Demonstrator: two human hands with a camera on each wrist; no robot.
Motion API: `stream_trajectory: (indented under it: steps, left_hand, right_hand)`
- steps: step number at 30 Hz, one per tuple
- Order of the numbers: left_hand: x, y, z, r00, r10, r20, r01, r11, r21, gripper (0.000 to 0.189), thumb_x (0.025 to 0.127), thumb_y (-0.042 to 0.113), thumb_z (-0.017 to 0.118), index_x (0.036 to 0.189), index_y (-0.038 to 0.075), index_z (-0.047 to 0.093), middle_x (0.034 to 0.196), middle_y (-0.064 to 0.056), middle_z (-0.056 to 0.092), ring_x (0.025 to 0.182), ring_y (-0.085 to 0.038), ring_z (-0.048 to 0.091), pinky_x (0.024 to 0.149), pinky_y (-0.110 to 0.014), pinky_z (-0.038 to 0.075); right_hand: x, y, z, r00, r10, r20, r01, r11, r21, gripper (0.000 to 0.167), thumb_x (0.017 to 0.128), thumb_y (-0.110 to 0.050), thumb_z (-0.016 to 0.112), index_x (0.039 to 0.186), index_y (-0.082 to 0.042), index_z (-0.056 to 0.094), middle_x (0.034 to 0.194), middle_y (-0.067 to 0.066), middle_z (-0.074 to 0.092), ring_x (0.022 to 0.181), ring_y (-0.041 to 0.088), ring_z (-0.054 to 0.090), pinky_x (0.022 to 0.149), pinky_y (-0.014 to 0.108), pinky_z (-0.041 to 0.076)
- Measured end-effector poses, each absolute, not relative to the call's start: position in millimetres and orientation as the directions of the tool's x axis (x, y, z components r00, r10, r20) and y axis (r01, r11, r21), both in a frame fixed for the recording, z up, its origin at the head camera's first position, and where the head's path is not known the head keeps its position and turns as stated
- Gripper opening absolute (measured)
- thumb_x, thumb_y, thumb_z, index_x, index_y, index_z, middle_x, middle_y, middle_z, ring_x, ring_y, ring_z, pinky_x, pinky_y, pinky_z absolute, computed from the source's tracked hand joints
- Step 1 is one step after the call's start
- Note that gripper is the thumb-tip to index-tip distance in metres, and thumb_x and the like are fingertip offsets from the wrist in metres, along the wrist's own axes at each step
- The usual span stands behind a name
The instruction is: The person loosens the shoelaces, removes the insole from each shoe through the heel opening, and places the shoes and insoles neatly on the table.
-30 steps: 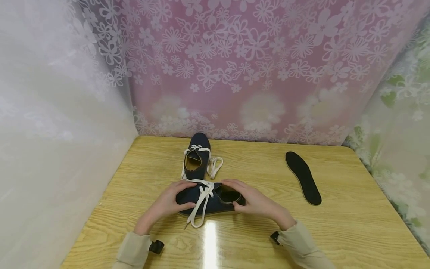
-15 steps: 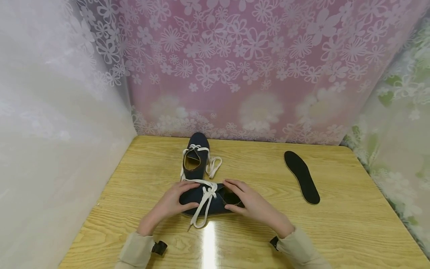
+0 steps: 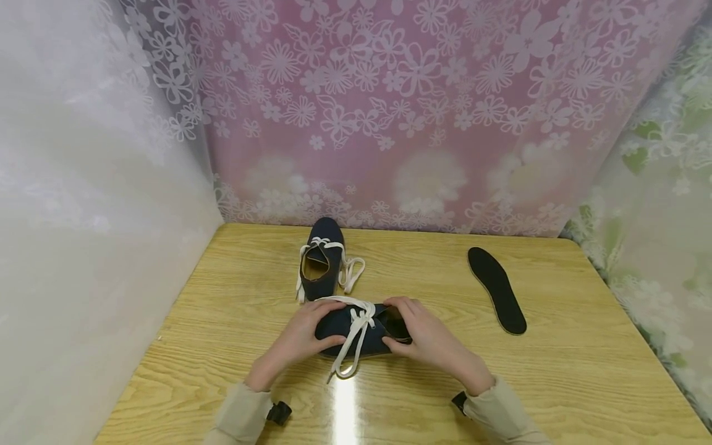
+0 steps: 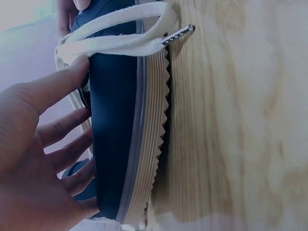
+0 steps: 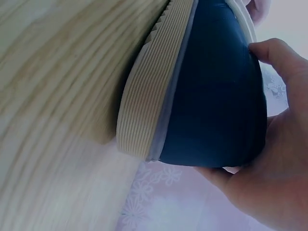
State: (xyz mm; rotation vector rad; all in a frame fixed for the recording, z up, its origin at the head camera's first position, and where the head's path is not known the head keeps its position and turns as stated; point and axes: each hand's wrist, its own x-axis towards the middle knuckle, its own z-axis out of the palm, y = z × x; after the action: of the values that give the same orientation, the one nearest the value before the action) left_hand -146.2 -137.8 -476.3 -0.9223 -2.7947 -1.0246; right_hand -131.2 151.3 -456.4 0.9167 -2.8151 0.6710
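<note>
A navy sneaker (image 3: 336, 324) with a white lace (image 3: 356, 337) tied over its front lies sideways before me, toe to the left. My left hand (image 3: 300, 337) holds the toe end, thumb on the near side and fingers over the far side. Around the heel end, my right hand (image 3: 428, 334) grips with its thumb near the opening's edge. In the left wrist view the ridged tan sole (image 4: 149, 115) stands close over the wood. The right wrist view shows the heel (image 5: 216, 96) between thumb and fingers. Part of the shoe opening is hidden behind the right hand.
A matching navy sneaker (image 3: 327, 230) stands behind, toe pointing away, its loose white lace (image 3: 351, 275) trailing to the right. On the right of the wooden table (image 3: 434, 272) lies a black insole (image 3: 496, 290). Floral curtains (image 3: 345, 123) hang at the back and sides.
Both hands and the front sneaker have shifted to the right. The right thumb has shifted along the heel's near side. The rear sneaker and the insole stay on the table.
</note>
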Motion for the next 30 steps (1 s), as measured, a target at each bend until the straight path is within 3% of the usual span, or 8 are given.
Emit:
stream_trajectory:
  steps: [10,23,30]
  left_hand:
    - [-149,-119,-480,-0.820,0.523,0.231,0.548,0.603,0.580,0.059,0.088,0.036,0.080,0.140,0.013,0.060,0.141,-0.007,0.058,0.132,-0.035,0.052,0.106,-0.055,0.043]
    - [-148,-87,-476,-0.830,0.519,0.204,0.539,0.649,0.537,0.061,0.092,0.035,0.075,0.145,0.012,0.055,0.144,-0.010,0.056,0.135,-0.033,0.050,0.116,-0.056,0.033]
    - [-155,-73,-477,-0.806,0.559,0.193,0.564,0.629,0.536,0.061,0.096,0.035,0.070,0.149,0.011,0.050,0.147,-0.010,0.052,0.137,-0.034,0.048,0.116,-0.057,0.031]
  right_hand:
    - [-131,166,-459,-0.845,-0.489,0.218,-0.534,0.746,-0.397,0.064,0.090,-0.031,0.079,0.143,-0.009,0.051,0.135,0.009,0.058,0.123,0.030,0.057,0.098,0.050,0.051]
    - [-134,190,-454,-0.865,-0.461,0.197,-0.500,0.757,-0.422,0.062,0.089,-0.027,0.079,0.142,-0.007,0.052,0.133,0.011,0.059,0.121,0.033,0.058,0.095,0.051,0.052]
    - [-135,202,-448,-0.878,-0.448,0.169,-0.475,0.770,-0.426,0.060,0.089,-0.025,0.079,0.139,-0.005,0.053,0.128,0.012,0.061,0.116,0.035,0.061,0.094,0.052,0.052]
